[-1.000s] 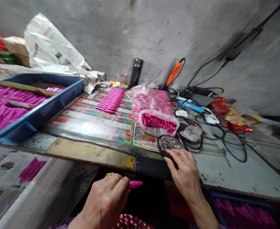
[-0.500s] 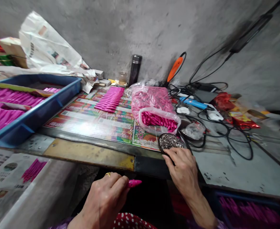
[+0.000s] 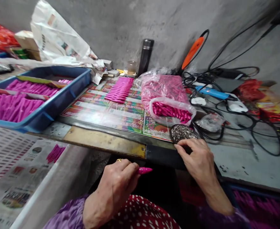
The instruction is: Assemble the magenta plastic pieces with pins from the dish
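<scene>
My left hand (image 3: 118, 179) is closed around a glossy pink pointed plastic piece (image 3: 145, 170), whose tip sticks out to the right below the table edge. My right hand (image 3: 197, 156) bends over the near rim of a round black dish (image 3: 181, 133) heaped with small shiny metal parts. Its thumb and forefinger come together at that rim; whatever is between them is too small to make out. Just behind the dish lies an open clear plastic bag (image 3: 164, 90) full of similar pink pieces. A neat row of pink pieces (image 3: 119, 90) rests on the printed sheet (image 3: 101, 115).
A blue tray (image 3: 66, 98) of pink pieces stands at the left, above a white crate (image 3: 46, 190). Behind are a black flask (image 3: 145, 57) and an orange-handled tool (image 3: 192, 52). Black cables, a blue tool (image 3: 212, 93) and wrappers crowd the right.
The view has shifted, so the scene sits further right and slightly higher. My left hand keeps hold of the pink piece, and my right hand stays at the dish rim.
</scene>
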Demonstrator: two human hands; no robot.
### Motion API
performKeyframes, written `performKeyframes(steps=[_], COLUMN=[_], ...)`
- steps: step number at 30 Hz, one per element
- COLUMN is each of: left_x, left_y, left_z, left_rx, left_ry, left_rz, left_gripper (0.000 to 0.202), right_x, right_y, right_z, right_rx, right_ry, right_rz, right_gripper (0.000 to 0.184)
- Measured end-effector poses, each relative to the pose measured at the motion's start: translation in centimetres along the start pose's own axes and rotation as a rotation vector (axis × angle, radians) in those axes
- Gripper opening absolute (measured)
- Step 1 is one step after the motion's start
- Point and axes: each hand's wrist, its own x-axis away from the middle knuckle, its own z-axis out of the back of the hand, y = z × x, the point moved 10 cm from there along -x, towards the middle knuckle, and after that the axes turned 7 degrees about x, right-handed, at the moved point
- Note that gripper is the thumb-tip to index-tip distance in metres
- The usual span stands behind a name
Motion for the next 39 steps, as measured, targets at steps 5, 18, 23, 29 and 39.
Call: performKeyframes(steps=[5, 18, 23, 29, 39], left_x=[0.2, 0.1, 0.0, -0.4, -0.2], left_y=[-0.7, -0.2, 0.1, 0.8, 1.1], left_z=[-0.6, -0.7, -0.7, -0.4, -0.4], left_rx=[0.088, 0.179, 0.137, 0.125, 0.043], left_ry=[-0.063, -0.099, -0.103, -0.091, -0.078], left_rz=[0.092, 0.150, 0.121, 0.102, 0.060], left_gripper=[0.010, 0.008, 0.009, 0.012, 0.013], right_x=[0.5, 3.0, 3.2, 3.2, 3.4], right_y=[-3.1, -9.9, -10.0, -11.3, -12.5], right_z=[2.3, 2.3, 2.2, 1.9, 2.2], right_rx=[-0.223, -0.727, -0.765, -0.773, -0.633], right_ry=[0.026, -0.079, -0.101, -0.130, -0.073], right_rz=[-0.036, -0.070, -0.096, -0.044, 0.067], right_gripper=[0.016, 0.016, 0.017, 0.017, 0.016])
